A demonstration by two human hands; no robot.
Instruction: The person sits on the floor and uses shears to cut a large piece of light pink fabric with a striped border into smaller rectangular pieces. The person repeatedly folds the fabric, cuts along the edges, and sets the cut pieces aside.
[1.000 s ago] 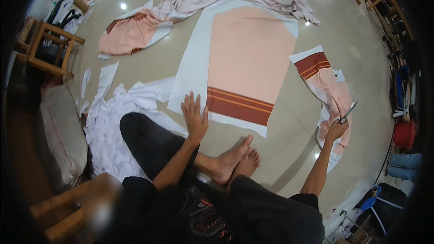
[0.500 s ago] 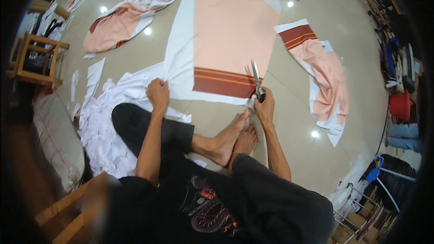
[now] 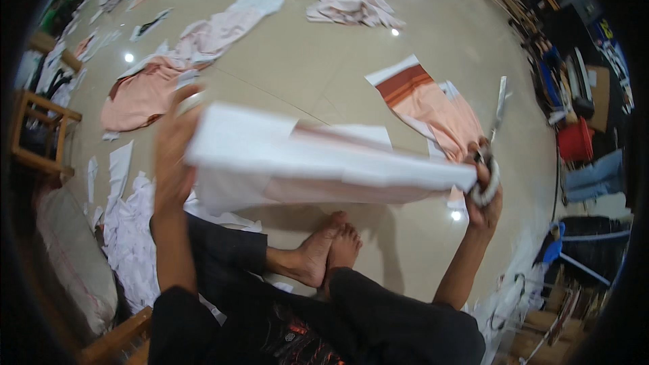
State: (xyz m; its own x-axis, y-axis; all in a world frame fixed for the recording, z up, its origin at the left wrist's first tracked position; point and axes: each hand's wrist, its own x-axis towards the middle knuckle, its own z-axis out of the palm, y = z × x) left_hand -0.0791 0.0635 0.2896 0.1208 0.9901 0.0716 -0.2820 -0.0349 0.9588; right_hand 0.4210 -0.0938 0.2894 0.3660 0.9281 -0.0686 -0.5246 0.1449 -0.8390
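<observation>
A white-edged peach fabric panel (image 3: 324, 159) with a dark red band is stretched in the air between my hands, blurred by motion. My left hand (image 3: 176, 159) is closed on its left end. At the other end, my right hand (image 3: 481, 206) grips the fabric's corner and also holds the scissors (image 3: 498, 113), whose blades point up and away from me. Beyond my right hand, a peach fabric piece (image 3: 436, 105) with a striped dark red end lies on the floor. Part of it is hidden behind the hand.
White fabric scraps (image 3: 132, 230) are heaped at my left, by a pale sack (image 3: 78, 250) and a wooden stool (image 3: 44, 128). Farther off lie a peach bundle (image 3: 145, 91) and a crumpled pale cloth (image 3: 351, 5). A red bucket (image 3: 574, 140) stands at the right.
The panel that lay flat on the floor is now lifted and pulled taut between both hands. My hands have moved apart, the right one carrying the scissors to the right.
</observation>
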